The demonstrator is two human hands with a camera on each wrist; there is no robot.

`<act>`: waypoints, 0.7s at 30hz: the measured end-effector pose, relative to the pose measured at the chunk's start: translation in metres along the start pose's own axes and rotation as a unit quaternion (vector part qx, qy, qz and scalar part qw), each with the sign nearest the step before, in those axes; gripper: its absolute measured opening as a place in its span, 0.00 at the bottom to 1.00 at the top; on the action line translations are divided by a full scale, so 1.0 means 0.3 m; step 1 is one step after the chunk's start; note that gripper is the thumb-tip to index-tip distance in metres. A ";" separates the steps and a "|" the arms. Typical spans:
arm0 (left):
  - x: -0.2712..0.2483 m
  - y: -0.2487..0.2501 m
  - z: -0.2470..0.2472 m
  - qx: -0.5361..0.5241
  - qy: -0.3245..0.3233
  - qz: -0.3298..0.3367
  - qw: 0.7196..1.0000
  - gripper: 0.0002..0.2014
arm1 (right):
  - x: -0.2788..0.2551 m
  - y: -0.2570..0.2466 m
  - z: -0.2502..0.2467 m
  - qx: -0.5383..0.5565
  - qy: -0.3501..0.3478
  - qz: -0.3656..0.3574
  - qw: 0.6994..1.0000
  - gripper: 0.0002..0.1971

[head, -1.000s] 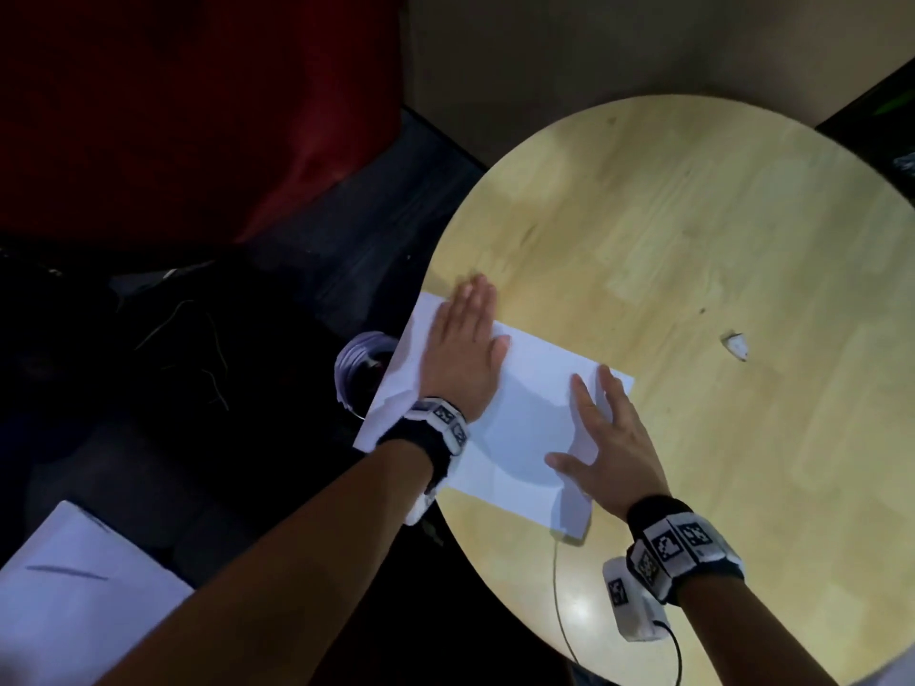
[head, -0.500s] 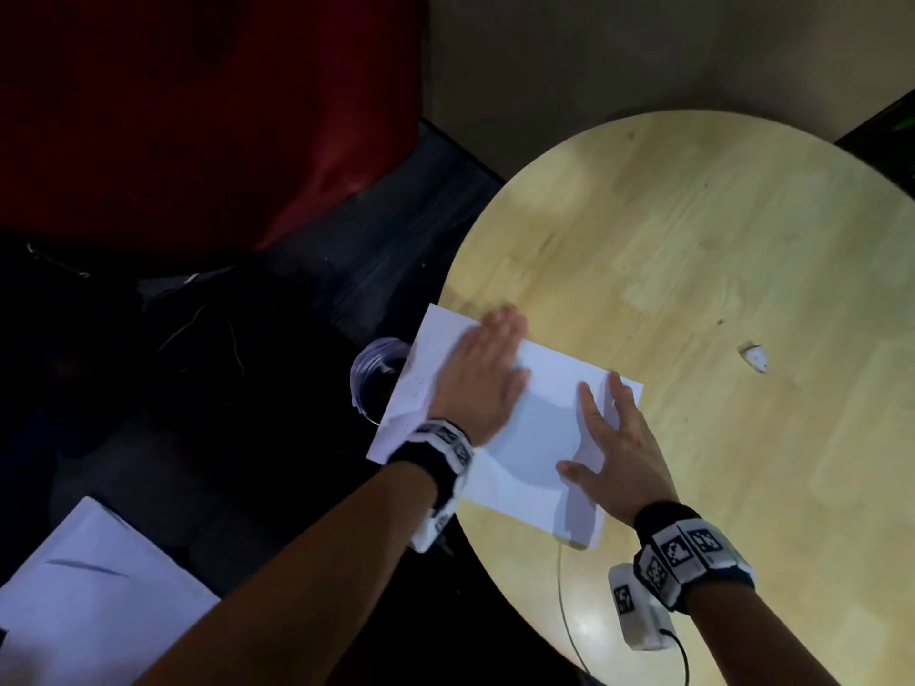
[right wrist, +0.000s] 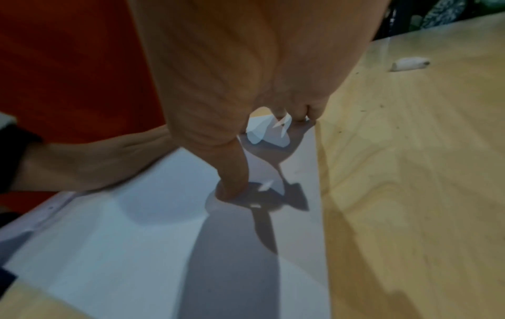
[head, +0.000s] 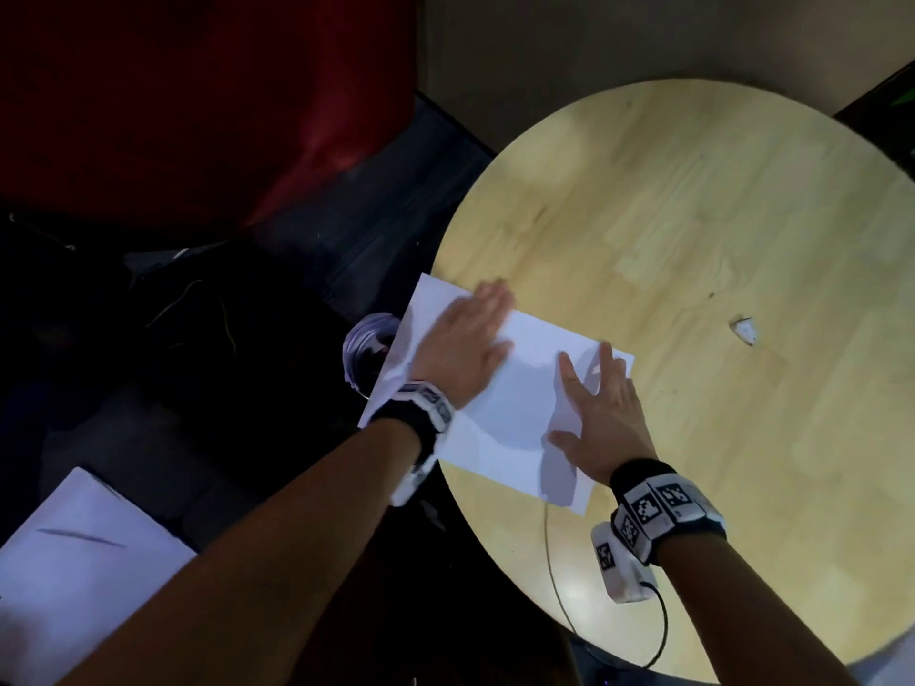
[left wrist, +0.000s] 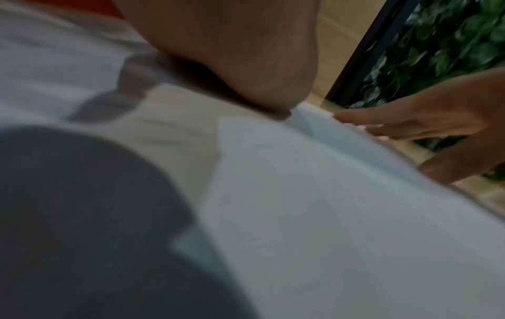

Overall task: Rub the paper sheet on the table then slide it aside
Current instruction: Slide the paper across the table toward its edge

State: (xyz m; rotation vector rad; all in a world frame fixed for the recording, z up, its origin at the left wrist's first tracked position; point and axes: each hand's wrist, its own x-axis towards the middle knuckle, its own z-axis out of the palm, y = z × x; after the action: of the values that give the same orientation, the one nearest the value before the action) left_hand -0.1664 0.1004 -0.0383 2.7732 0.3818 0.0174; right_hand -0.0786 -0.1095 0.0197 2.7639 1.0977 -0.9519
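White rectangular paper sheet (head: 515,403): long axis runs upper left to lower right.
I see my left hand (head: 463,346) and right hand (head: 601,420) pressing it, fingers flat, on the round wooden table (head: 693,240).

A dim indoor sitting corner, perhaps a home or café. A round wooden table (head: 693,240) stands near a red seat (head: 198,101); leafy greenery (left wrist: 448,43) lies far right.

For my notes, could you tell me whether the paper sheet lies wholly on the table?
No: the paper sheet overhangs the table edge on its left side.
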 end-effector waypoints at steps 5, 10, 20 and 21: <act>-0.057 -0.187 -0.090 -0.042 0.043 -0.215 0.975 0.31 | -0.002 -0.025 -0.002 -0.004 -0.009 0.022 1.000 0.51; -0.071 0.065 -0.013 -0.022 -0.021 0.010 0.999 0.32 | 0.033 -0.131 0.011 0.067 0.013 0.022 0.997 0.55; -0.074 -0.004 -0.065 0.007 0.044 -0.098 0.994 0.33 | 0.074 -0.074 -0.001 0.052 0.003 0.023 0.998 0.55; -0.071 0.084 -0.038 -0.027 0.013 -0.043 0.999 0.33 | 0.088 -0.079 -0.006 0.066 0.011 0.017 0.998 0.55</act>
State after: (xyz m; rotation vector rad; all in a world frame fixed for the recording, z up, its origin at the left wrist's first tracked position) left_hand -0.1810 0.0758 -0.0184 2.7043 0.4987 0.0426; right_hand -0.0775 -0.0750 0.0113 2.8933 1.0224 -1.0293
